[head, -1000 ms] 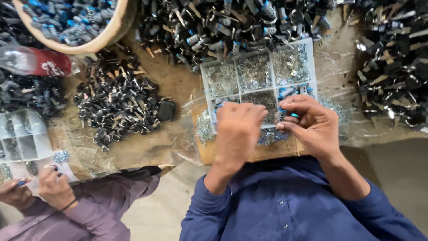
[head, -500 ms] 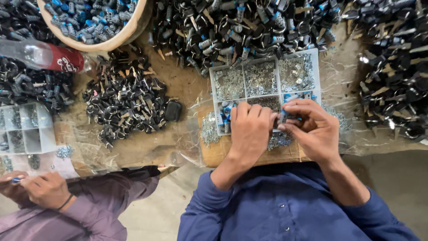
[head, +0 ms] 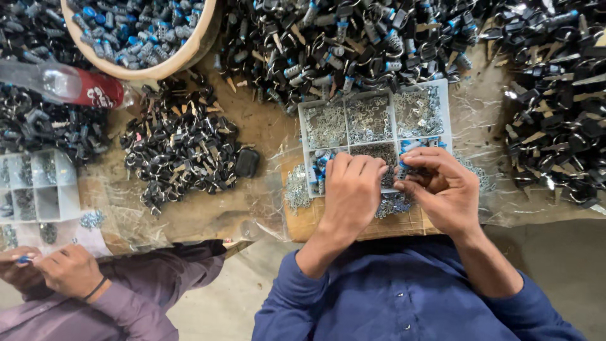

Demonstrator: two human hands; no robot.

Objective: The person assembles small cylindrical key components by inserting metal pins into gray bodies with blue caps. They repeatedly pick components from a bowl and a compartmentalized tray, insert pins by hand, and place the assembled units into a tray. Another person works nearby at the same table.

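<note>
Compartment tray (head: pixel 353 104) edge lies under both hands, left hand (head: pixel 351 189), right hand (head: pixel 442 189).

My left hand (head: pixel 352 189) lies fingers-down over the tray (head: pixel 376 120) of small metal parts. My right hand (head: pixel 445 189) pinches a tiny piece just beside it. Black parts (head: pixel 183 148) are heaped nearby; another person's hands (head: pixel 53 270) work lower left.
</note>
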